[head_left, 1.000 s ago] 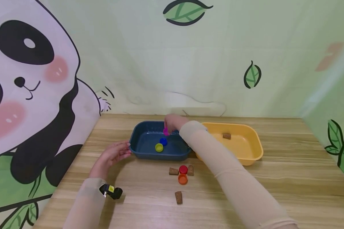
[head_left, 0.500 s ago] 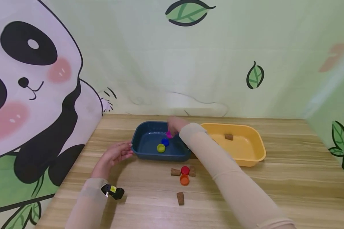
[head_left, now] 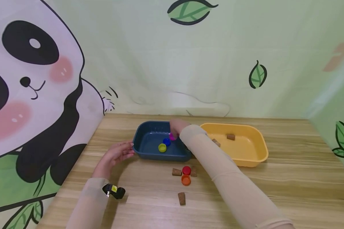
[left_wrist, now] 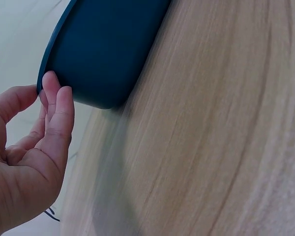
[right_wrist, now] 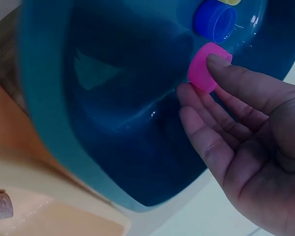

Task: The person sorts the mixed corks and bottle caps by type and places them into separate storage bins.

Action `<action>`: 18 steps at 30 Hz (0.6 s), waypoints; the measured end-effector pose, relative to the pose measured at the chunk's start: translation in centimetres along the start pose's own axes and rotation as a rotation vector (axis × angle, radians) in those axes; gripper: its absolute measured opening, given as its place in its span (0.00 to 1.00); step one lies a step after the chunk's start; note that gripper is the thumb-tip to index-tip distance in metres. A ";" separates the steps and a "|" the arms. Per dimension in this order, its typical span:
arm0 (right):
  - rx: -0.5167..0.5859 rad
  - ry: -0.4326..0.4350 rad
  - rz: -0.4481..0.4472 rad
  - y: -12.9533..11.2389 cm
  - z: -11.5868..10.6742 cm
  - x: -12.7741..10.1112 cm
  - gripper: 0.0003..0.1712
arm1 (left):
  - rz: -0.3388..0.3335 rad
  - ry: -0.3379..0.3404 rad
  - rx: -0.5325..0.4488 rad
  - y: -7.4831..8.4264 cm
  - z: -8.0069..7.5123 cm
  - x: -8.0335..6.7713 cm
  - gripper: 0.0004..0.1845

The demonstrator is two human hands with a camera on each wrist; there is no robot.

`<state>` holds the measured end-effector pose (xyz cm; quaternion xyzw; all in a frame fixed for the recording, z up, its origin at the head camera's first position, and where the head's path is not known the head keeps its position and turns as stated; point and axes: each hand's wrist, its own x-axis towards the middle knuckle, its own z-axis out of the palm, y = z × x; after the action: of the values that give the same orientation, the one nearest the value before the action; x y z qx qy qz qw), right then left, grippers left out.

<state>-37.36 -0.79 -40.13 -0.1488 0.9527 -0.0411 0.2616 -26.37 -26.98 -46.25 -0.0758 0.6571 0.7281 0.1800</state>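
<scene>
While I lean over the table (head_left: 275, 187), here is what I see.
My right hand (right_wrist: 246, 142): over the blue tray (head_left: 149, 152); my thumb and fingers pinch the pink cap (right_wrist: 205, 69), loosely.
Pink cap: inside the blue tray, just beside the blue cap (right_wrist: 215, 20).
Yellow-green cap (head_left: 162, 147): in the blue tray too, touching the blue cap.
My left hand (left_wrist: 24, 157): fingers gently bent, holding nothing, tips touching the blue tray's rim.
Yellow tray (head_left: 252, 159): just beside the blue one, two corks (head_left: 230, 137) inside.
On the table: red cap (head_left: 186, 170), orange cap (head_left: 185, 180), three more corks.
</scene>
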 end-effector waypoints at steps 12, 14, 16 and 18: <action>0.028 -0.109 0.072 -0.3 -0.4 -1.0 0.08 | -0.017 0.015 0.009 0.1 -0.2 0.1 0.24; 0.056 -0.096 0.099 -0.1 0.1 -0.6 0.06 | -0.017 0.020 0.009 0.1 -0.2 0.1 0.24; 0.079 -0.086 0.124 0.0 0.6 -0.2 0.05 | -0.014 0.019 0.004 0.1 -0.2 0.1 0.24; 0.093 -0.089 0.128 -0.1 0.8 0.1 0.06 | -0.011 0.023 0.001 0.1 -0.1 0.1 0.22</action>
<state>-36.99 -0.85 -40.82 -0.0770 0.9448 -0.0615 0.3125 -26.51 -27.11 -46.26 -0.0875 0.6589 0.7261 0.1763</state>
